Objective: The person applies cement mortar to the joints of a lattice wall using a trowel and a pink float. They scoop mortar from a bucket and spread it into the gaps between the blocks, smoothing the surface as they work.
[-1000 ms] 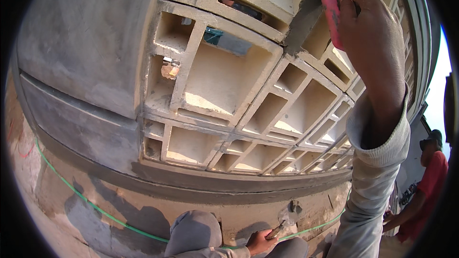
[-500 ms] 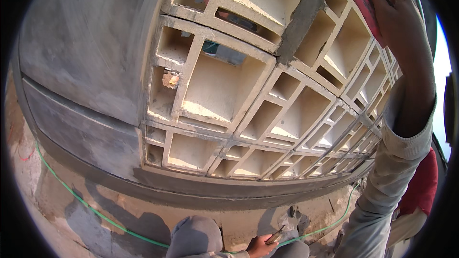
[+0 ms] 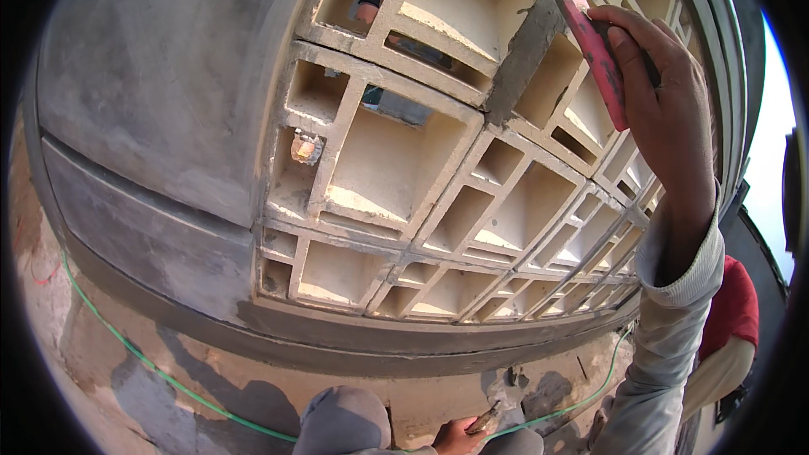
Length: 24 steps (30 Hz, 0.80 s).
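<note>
My right hand (image 3: 661,97) is up at the wall of cream breeze blocks (image 3: 394,156), its fingers closed on a pink float (image 3: 597,59) smeared with grey mortar. The float is over the right side of a vertical band of wet mortar (image 3: 527,59) between two blocks, near its top. Low at the bottom of the view my left hand (image 3: 457,438) is closed round the handle of a small trowel (image 3: 488,415), beside my knee (image 3: 341,421).
A grey plastered wall (image 3: 152,84) stands left of the blocks, above a concrete ledge (image 3: 421,345). A green hose (image 3: 181,377) runs along the ground. A bent-over person in red (image 3: 729,295) is at right. Another person's hand (image 3: 366,13) shows through a top opening.
My right hand and float swung up to the right, then came back down-left to the mortar band. The person in red has bent down. My left hand still holds the trowel.
</note>
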Each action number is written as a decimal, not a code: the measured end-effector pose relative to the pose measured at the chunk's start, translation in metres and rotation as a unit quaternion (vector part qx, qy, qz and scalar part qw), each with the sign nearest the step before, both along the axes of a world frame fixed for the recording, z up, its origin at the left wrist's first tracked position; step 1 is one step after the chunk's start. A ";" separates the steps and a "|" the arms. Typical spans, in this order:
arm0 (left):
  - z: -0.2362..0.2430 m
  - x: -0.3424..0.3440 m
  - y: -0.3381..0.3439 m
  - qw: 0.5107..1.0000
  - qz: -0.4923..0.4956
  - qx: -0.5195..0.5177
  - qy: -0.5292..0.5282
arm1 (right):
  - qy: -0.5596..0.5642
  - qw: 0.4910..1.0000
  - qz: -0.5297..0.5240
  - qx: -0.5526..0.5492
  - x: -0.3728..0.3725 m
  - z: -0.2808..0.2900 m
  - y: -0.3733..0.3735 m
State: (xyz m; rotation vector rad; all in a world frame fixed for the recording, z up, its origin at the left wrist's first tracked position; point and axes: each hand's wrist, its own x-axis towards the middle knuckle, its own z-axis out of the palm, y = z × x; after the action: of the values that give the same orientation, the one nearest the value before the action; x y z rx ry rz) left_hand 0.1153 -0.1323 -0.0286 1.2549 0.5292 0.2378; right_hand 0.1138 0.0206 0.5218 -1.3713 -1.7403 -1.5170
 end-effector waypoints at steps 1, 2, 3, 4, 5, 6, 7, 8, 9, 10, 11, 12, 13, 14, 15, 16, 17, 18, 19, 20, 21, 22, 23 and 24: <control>-0.005 0.003 -0.002 1.000 0.002 0.007 0.003 | -0.083 0.996 0.023 0.035 0.008 0.016 0.003; -0.008 0.004 -0.002 1.000 0.008 0.014 0.010 | -0.122 0.991 0.016 0.060 0.017 0.025 0.010; -0.008 0.004 -0.003 1.000 0.007 0.013 0.012 | -0.163 0.983 0.006 0.085 0.025 0.032 0.016; -0.008 0.004 -0.003 1.000 0.006 0.011 0.014 | -0.184 0.978 0.002 0.094 0.035 0.037 0.022; -0.008 0.004 -0.003 1.000 0.004 0.010 0.016 | -0.203 0.974 -0.002 0.104 0.046 0.040 0.029; -0.007 0.005 -0.002 1.000 0.005 0.007 0.011 | -0.224 0.968 -0.006 0.112 0.054 0.041 0.035; -0.004 0.004 -0.002 1.000 0.006 0.004 0.005 | -0.232 0.966 -0.008 0.114 0.060 0.041 0.038; -0.002 0.003 -0.002 1.000 0.009 -0.001 0.000 | -0.238 0.965 -0.008 0.114 0.065 0.040 0.043; 0.001 0.002 -0.001 1.000 0.007 -0.004 -0.003 | -0.244 0.963 -0.008 0.114 0.068 0.039 0.046; 0.005 0.000 0.001 1.000 0.004 -0.006 -0.006 | -0.246 0.963 -0.003 0.107 0.070 0.039 0.048; 0.007 0.000 0.001 1.000 0.000 -0.010 -0.009 | -0.241 0.964 -0.002 0.110 0.073 0.038 0.050; 0.005 0.001 0.001 1.000 -0.003 -0.001 -0.004 | -0.236 0.965 -0.002 0.113 0.075 0.037 0.051; 0.002 0.003 0.000 1.000 -0.008 0.008 0.001 | -0.230 0.966 -0.003 0.117 0.077 0.037 0.051; -0.002 0.003 0.000 1.000 -0.009 0.015 0.009 | -0.232 0.967 -0.008 0.107 0.079 0.036 0.050; -0.004 0.004 0.000 1.000 -0.006 0.016 0.014 | -0.234 0.967 -0.015 0.098 0.080 0.037 0.045; -0.005 0.004 -0.001 1.000 -0.004 0.017 0.019 | -0.236 0.967 -0.022 0.089 0.083 0.036 0.041; -0.003 0.004 -0.001 1.000 -0.003 0.018 0.022 | -0.241 0.966 -0.034 0.081 0.085 0.035 0.036; 0.000 0.003 0.000 1.000 0.007 0.022 0.011 | -0.246 0.965 -0.047 0.074 0.087 0.033 0.030; 0.004 0.001 0.000 1.000 0.017 0.027 0.000 | -0.252 0.964 -0.061 0.067 0.089 0.031 0.024; 0.010 -0.003 0.002 0.999 0.031 0.030 -0.010 | -0.257 0.962 -0.074 0.055 0.089 0.030 0.018; 0.015 -0.006 0.001 0.997 0.052 0.035 -0.042 | -0.262 0.960 -0.086 0.044 0.088 0.030 0.010; 0.020 -0.009 0.000 0.994 0.074 0.040 -0.074 | -0.267 0.958 -0.098 0.031 0.084 0.031 0.005; 0.024 -0.012 0.001 0.989 0.094 0.046 -0.106 | -0.252 0.963 -0.087 0.035 0.077 0.035 0.002; 0.028 -0.013 0.003 0.991 0.076 0.054 -0.092 | -0.238 0.967 -0.079 0.037 0.069 0.040 -0.004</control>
State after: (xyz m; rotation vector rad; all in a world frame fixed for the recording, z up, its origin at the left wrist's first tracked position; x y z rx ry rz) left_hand 0.1025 -0.1292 -0.0008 1.2829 0.4565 0.5107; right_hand 0.1826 0.0162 0.5620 -1.1974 -1.8483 -2.1170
